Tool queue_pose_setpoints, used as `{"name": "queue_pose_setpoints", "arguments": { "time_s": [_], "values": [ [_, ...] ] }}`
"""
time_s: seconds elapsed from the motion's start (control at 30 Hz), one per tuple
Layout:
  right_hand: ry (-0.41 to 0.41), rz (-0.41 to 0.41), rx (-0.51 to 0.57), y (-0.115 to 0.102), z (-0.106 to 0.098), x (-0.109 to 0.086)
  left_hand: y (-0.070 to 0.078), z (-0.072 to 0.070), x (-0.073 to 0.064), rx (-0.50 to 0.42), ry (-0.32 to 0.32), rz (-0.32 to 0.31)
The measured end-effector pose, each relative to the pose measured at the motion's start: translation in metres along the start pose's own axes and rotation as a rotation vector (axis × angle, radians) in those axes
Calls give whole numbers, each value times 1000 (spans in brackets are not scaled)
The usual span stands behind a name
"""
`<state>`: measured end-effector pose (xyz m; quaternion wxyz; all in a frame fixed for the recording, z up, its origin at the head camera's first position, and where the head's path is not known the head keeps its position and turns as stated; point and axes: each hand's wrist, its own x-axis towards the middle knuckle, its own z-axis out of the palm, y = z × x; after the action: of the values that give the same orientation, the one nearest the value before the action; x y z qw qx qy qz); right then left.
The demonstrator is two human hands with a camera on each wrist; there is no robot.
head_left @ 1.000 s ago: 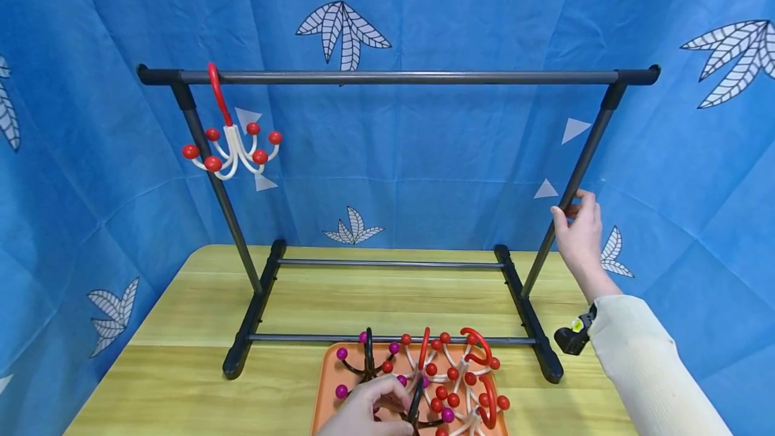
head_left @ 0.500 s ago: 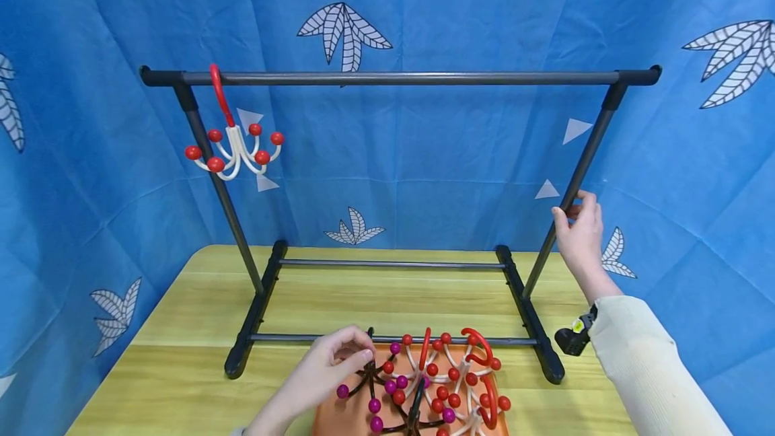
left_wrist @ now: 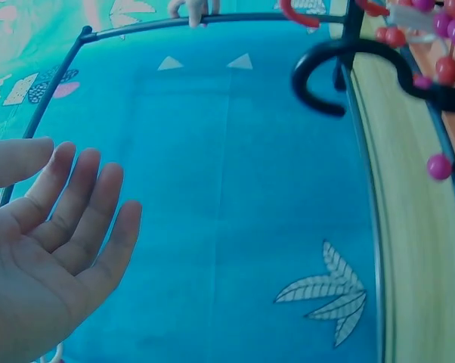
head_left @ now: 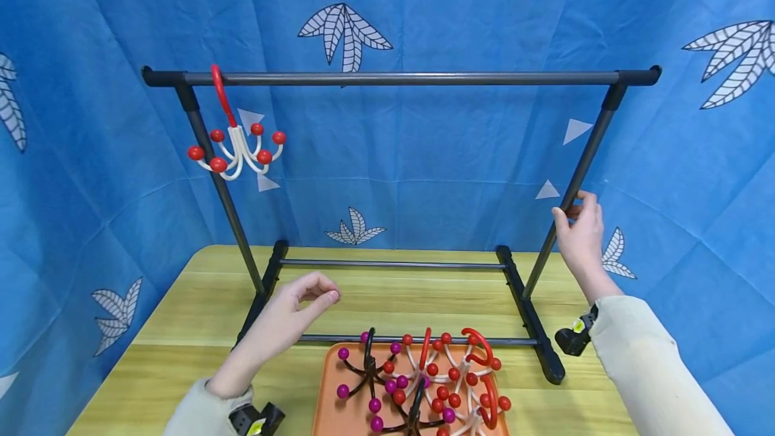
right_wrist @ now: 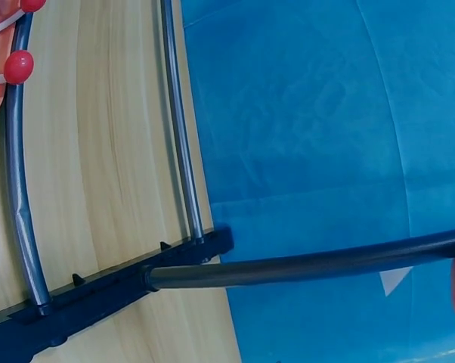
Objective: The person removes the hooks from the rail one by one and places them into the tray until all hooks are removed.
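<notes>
My left hand (head_left: 290,318) is raised over the table, left of the orange tray (head_left: 329,412). In the left wrist view, its fingers (left_wrist: 95,204) are relaxed and bare. Nearest to it, a black multi-arm hanger with purple balls (head_left: 368,355) stands hook-up in the tray. Another black hanger (head_left: 414,409) lies in front, beside several white hangers with red hooks and red balls (head_left: 465,369). With my right hand (head_left: 582,234), I grip the right upright (head_left: 588,153) of a dark metal rack. One white-and-red hanger (head_left: 236,140) hangs near the left end of the rack's top rail (head_left: 399,79).
Two thin crossbars (head_left: 393,263) join the rack's black feet (head_left: 533,328) on the wooden table (head_left: 151,355). The tray's back edge lies close to the front crossbar. A blue patterned curtain (head_left: 472,153) surrounds the table at the back and sides.
My left hand moved from the front black hanger to the rear one's hook, then away up and left without it. The right hand keeps its grip on the upright.
</notes>
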<state>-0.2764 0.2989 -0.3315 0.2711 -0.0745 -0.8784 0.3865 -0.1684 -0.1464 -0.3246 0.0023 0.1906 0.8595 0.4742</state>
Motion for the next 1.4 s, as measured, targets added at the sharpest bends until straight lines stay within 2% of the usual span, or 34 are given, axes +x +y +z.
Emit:
{"name": "queue_pose_setpoints", "arguments": {
  "time_s": [0.2,0.4,0.53,0.67,0.9,1.03,1.2,1.4],
  "values": [
    [-14,-9,-11,0,-5,0,4,-19,9,61,46,64],
    [-33,-13,-12,0,-7,0,12,-41,16,96,93,75],
    [-39,3,-8,0,-7,0,20,-55,23,150,136,77],
    [-49,17,-10,0,-8,0,26,-65,30,200,225,107],
    [-60,10,-31,0,-9,0,38,-85,38,256,443,188],
    [-71,8,-37,0,-9,0,51,-102,41,264,532,176],
    [-69,15,-37,-2,-9,0,70,-120,50,231,628,123],
    [-74,23,-35,-4,-7,-1,76,-138,62,177,704,56]
  ]
}}
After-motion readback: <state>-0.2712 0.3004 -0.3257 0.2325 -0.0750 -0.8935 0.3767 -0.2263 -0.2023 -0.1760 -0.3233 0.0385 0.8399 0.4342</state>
